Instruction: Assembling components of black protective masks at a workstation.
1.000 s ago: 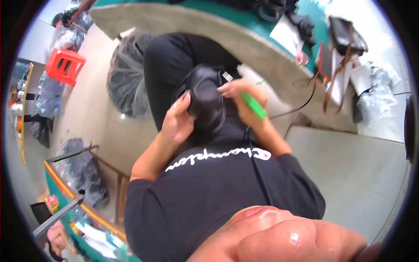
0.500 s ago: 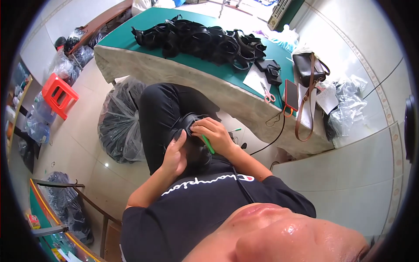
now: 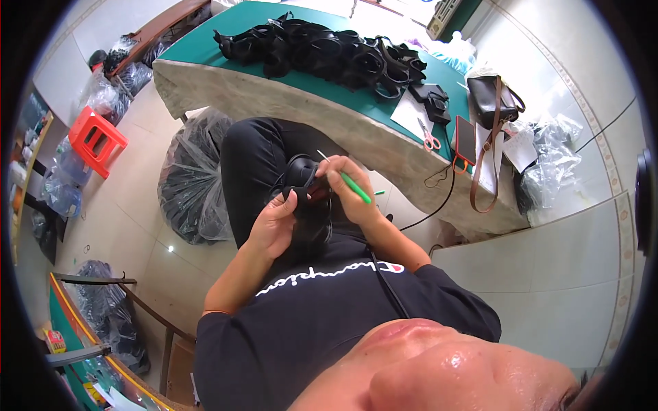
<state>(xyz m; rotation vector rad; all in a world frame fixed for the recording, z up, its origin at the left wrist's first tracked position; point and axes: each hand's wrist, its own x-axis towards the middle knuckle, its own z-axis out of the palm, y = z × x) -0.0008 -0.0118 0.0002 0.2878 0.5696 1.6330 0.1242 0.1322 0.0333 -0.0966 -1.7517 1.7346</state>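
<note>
Over my lap is a black leather-like piece (image 3: pixel 301 169) with curved, looped edges; its exact kind is hard to tell. My left hand (image 3: pixel 271 225) grips its near left side, the thumb pressed on top. My right hand (image 3: pixel 351 179), at the piece's right side, is closed round a thin tool with a green handle (image 3: pixel 356 188). The tool's slim metal tip (image 3: pixel 322 155) points up and to the left, above the piece's far edge. Fingers of the right hand also seem to touch the piece, though their undersides are hidden.
Ahead stands a green-topped table (image 3: pixel 199 51) bearing a heap of black strappy pieces (image 3: pixel 329 55), pink-handled scissors (image 3: pixel 430 137), a phone (image 3: pixel 465 142) and a bag (image 3: pixel 490 99). A stuffed plastic sack (image 3: pixel 195 181) sits left of my knee, with a red stool (image 3: pixel 98 142) farther left.
My right hand has lifted slightly and turned, bringing the green tool's metal tip into sight above the black piece. The left hand keeps its grip; the whole view has shifted a little.
</note>
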